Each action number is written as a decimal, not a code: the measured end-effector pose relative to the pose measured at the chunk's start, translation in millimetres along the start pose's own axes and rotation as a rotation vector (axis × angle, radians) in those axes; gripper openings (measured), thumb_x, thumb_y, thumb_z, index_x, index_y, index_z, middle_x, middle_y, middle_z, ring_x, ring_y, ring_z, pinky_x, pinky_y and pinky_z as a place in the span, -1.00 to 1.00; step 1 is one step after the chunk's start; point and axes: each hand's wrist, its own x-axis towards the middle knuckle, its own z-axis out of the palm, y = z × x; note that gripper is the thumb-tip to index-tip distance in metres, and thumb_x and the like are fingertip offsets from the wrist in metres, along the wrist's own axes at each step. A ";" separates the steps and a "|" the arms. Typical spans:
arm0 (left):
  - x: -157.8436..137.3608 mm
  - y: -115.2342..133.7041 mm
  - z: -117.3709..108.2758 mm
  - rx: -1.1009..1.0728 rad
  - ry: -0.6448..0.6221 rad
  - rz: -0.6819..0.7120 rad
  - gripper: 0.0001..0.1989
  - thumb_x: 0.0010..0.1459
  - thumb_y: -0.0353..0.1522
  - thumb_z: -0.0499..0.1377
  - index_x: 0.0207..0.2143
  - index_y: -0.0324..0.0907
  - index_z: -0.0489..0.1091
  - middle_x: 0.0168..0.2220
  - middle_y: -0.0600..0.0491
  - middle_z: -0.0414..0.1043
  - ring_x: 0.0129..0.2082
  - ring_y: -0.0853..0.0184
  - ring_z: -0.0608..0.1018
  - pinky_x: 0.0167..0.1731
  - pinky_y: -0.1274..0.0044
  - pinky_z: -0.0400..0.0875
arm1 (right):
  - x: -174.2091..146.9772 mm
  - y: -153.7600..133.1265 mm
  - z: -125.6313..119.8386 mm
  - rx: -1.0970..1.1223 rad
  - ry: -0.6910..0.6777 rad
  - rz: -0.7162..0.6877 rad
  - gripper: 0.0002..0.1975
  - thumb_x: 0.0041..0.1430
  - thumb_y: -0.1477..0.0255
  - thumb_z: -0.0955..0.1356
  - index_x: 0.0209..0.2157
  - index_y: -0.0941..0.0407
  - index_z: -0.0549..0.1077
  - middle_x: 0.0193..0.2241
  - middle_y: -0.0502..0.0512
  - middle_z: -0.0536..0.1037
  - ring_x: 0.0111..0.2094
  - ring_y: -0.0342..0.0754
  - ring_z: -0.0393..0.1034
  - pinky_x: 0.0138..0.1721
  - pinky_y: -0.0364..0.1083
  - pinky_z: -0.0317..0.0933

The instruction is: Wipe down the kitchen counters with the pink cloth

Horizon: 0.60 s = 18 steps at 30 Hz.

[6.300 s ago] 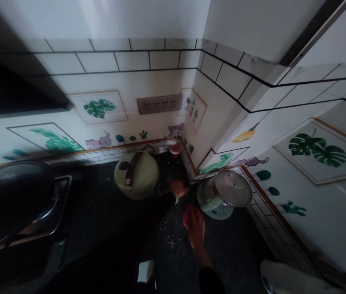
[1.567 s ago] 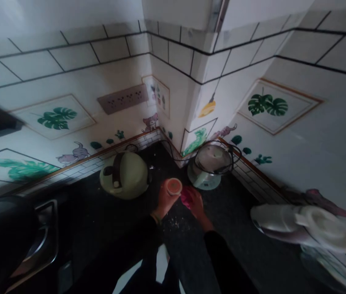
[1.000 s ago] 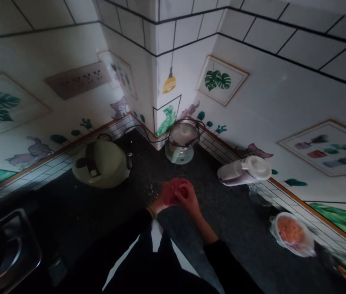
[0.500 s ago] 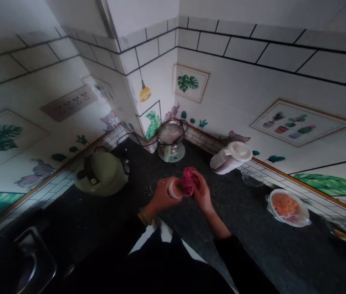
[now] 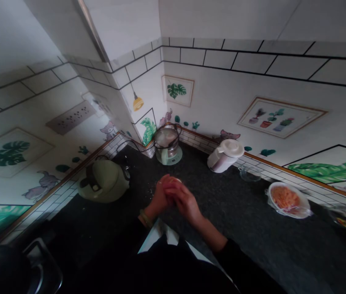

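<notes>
Over the dark counter (image 5: 231, 216), my two hands are closed together. My left hand (image 5: 158, 203) curls around a small white cup, of which only a sliver of pale rim (image 5: 178, 180) shows. From the right, my right hand (image 5: 188, 204) presses over the cup's mouth with its fingers bent. The crumpled pink cloth it grips is almost wholly hidden between the hands. Pale crumbs or drops lie on the counter just left of my left hand.
A pale green appliance (image 5: 103, 181) stands left. In the corner is a clear pot (image 5: 166, 141) on a round base, with a black cable. Right, along the wall, are a white lidded jug (image 5: 226, 154), a clear dish (image 5: 249, 174) and a film-covered bowl (image 5: 304, 206) of orange food.
My right hand has moved left with the pink cloth and closed over the cup in my left hand. Cup and cloth, plain to see before, are now mostly covered. The view has shifted slightly.
</notes>
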 end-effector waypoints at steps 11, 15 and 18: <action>-10.5 -4.2 -8.5 0.103 0.002 -0.074 -0.46 -0.01 -0.29 0.38 0.07 -0.12 0.47 0.11 -0.09 0.50 0.33 0.01 0.38 0.38 0.10 0.19 | -7.8 -0.3 -0.2 -0.006 -0.031 0.015 -0.68 0.41 0.50 0.25 -0.03 -0.03 0.60 0.12 0.14 0.57 0.22 0.01 0.42 0.24 0.07 0.35; -13.5 -1.8 -9.0 0.141 -0.027 -0.063 -0.24 -0.14 -0.28 0.46 0.16 -0.16 0.42 0.27 -0.19 0.36 0.38 -0.09 0.30 0.33 0.08 0.25 | -6.5 6.8 -0.5 -0.014 0.067 0.095 -0.69 0.39 0.50 0.25 -0.08 0.00 0.61 0.04 0.15 0.60 0.19 0.03 0.44 0.23 0.07 0.36; -13.7 -3.7 -5.6 0.119 -0.031 -0.061 -0.33 -0.09 -0.27 0.43 0.13 -0.13 0.44 0.22 -0.15 0.41 0.36 -0.06 0.32 0.36 0.07 0.22 | -0.3 4.1 7.9 -0.043 0.140 0.115 -0.71 0.39 0.49 0.26 -0.05 0.00 0.60 0.10 0.17 0.57 0.26 0.06 0.38 0.29 0.11 0.29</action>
